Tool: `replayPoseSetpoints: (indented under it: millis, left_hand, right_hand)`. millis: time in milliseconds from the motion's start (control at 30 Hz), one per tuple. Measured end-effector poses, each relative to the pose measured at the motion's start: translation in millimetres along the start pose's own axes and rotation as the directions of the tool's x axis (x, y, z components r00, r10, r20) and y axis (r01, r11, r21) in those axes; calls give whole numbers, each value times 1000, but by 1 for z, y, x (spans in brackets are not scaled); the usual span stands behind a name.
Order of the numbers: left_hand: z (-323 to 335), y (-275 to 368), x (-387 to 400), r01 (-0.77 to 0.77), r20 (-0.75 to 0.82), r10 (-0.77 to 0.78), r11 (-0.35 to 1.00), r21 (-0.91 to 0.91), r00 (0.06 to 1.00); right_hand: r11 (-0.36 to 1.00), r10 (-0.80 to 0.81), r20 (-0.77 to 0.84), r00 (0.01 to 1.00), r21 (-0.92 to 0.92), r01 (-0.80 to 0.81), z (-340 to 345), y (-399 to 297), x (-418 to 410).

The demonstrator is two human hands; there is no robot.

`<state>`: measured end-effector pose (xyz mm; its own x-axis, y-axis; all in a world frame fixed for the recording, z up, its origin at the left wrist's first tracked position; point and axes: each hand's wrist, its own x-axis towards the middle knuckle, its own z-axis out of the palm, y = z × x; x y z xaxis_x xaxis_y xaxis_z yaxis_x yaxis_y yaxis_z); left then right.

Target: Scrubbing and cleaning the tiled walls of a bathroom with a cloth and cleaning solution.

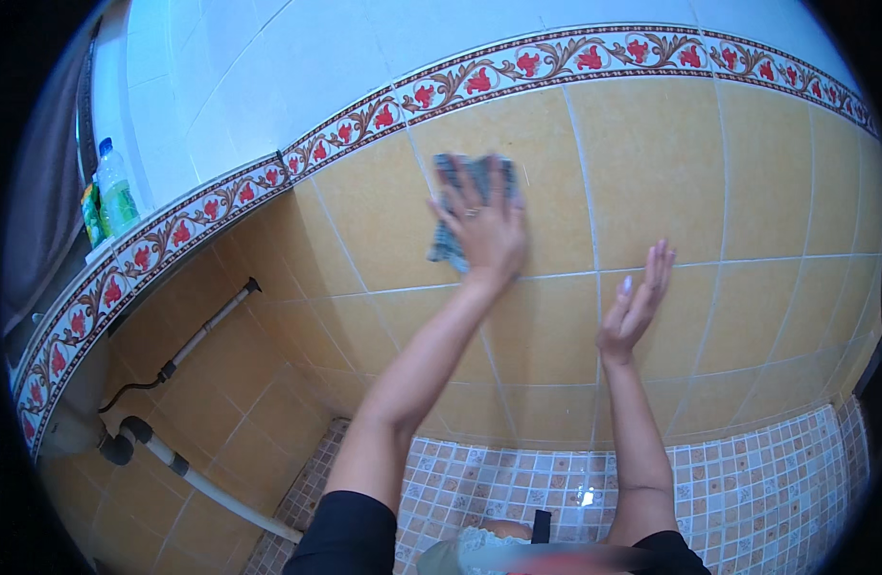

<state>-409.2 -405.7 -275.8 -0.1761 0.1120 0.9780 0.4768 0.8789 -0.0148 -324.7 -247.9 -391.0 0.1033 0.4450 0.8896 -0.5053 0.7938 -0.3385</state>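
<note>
My left hand (493, 233), with a ring on one finger, lies flat with spread fingers over a grey-blue patterned cloth (444, 248). It presses the cloth against the yellow wall tiles (657, 172), below the decorated border. Both hand and cloth are blurred. Lower and to the right, my right hand (635, 305) is raised in front of the same wall, its fingers straight and nothing in it. Whether its edge touches the tiles, I cannot tell.
A floral border strip (477, 81) crosses the wall under pale upper tiles. At left, a ledge carries a plastic bottle (116, 187) and a green-yellow packet (93, 215). Beneath it run a drain pipe (222, 496) and a thinner pipe (205, 330). Small mosaic tiles (757, 474) cover the floor.
</note>
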Motion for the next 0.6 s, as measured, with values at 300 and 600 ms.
replayPoseSetpoints:
  millis: [300, 600]
  left_hand:
    - [-46, 4, -13, 77, 61, -47, 602, -795, 997]
    - [-65, -128, -111, 79, 14, -82, 884, -460, 997]
  right_hand:
    - [937, -218, 115, 969, 302, 175, 71, -82, 38]
    - [715, -447, 299, 843, -447, 537, 111, -54, 150]
